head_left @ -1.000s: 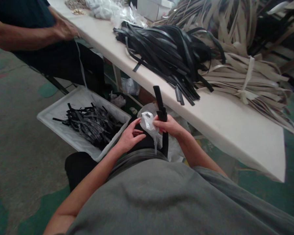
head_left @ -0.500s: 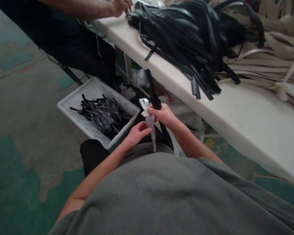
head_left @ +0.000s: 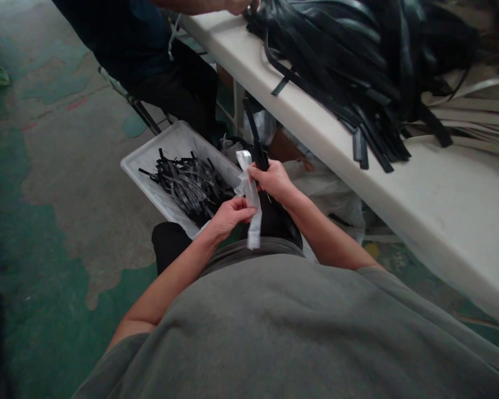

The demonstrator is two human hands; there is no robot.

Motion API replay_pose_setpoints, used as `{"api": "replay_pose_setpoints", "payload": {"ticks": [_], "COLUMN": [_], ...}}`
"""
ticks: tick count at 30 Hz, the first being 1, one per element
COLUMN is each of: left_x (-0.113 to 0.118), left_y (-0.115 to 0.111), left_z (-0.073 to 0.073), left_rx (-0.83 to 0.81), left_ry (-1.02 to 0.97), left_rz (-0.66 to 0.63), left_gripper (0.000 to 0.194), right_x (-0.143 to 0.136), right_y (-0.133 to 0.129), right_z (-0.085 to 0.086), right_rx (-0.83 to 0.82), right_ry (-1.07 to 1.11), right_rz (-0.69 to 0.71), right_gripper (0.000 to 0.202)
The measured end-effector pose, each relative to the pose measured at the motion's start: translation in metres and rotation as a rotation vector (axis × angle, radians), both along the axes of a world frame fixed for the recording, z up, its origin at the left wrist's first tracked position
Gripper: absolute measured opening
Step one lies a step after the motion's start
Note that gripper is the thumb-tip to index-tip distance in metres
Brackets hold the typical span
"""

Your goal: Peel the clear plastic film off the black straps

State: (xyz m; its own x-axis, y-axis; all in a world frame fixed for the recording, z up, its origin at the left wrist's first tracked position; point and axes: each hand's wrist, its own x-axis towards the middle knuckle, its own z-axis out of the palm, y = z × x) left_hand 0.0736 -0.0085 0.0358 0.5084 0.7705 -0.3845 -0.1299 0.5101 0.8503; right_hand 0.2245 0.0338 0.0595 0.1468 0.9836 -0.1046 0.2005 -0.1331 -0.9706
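Note:
Over my lap, my right hand (head_left: 273,178) is closed on black strips (head_left: 255,133) and also pinches the upper part of a whitish plastic strip (head_left: 253,227). The black strips stick up past my fingers and run down beneath my wrist. My left hand (head_left: 233,215) pinches the same whitish strip lower down, thumb and fingers together at its edge. The strip's lower end hangs loose near my waist. Just beyond my left hand stands a white plastic bin (head_left: 143,180) with many short black strips (head_left: 191,183) piled in it, some under clear plastic.
A long white table (head_left: 316,130) runs along my right, bearing a large heap of black strips (head_left: 341,61) and beige strips (head_left: 474,113). A co-worker (head_left: 149,50) sits at its far end, one hand at the heap. Plastic bags (head_left: 328,188) lie under the table.
My view has swung left, so bin and table sit farther right. The whitish strip hangs flatter and wider between my hands. Both hands keep their hold.

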Motion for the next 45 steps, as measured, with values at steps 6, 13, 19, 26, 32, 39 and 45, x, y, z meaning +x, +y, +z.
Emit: {"api": "replay_pose_setpoints", "payload": {"ticks": [6,13,19,26,32,39,45], "left_x": [-0.014,-0.034,-0.051,-0.068,-0.104,-0.115,-0.103], "left_y": [-0.014,-0.012,-0.022,-0.023,0.001,0.008,-0.001], "left_z": [-0.015,-0.027,-0.031,-0.04,-0.044,-0.046,-0.047], "left_rx": [-0.073,-0.037,-0.066,-0.279,-0.43,-0.431,-0.392], "left_ry": [0.012,0.12,0.065,-0.082,-0.205,-0.231,-0.177], "left_rz": [-0.076,-0.169,-0.221,0.129,0.638,0.875,0.776], "left_gripper": [0.027,0.02,0.02,0.018,0.014,0.016,0.022], "right_x": [-0.021,-0.044,-0.057,-0.064,-0.055,-0.053,-0.061], "right_y": [0.015,0.03,0.046,0.042,0.0,-0.039,-0.046], "right_z": [-0.007,-0.019,-0.038,-0.056,-0.058,-0.043,-0.028], "right_rx": [0.023,-0.018,-0.046,-0.185,-0.299,-0.398,-0.294], "right_ry": [-0.039,-0.063,-0.082,-0.028,0.152,0.176,0.172], "right_rz": [0.075,0.141,0.13,0.232,0.519,0.518,0.37], "right_gripper": [0.008,0.01,0.008,0.018,0.051,0.04,0.03]}}
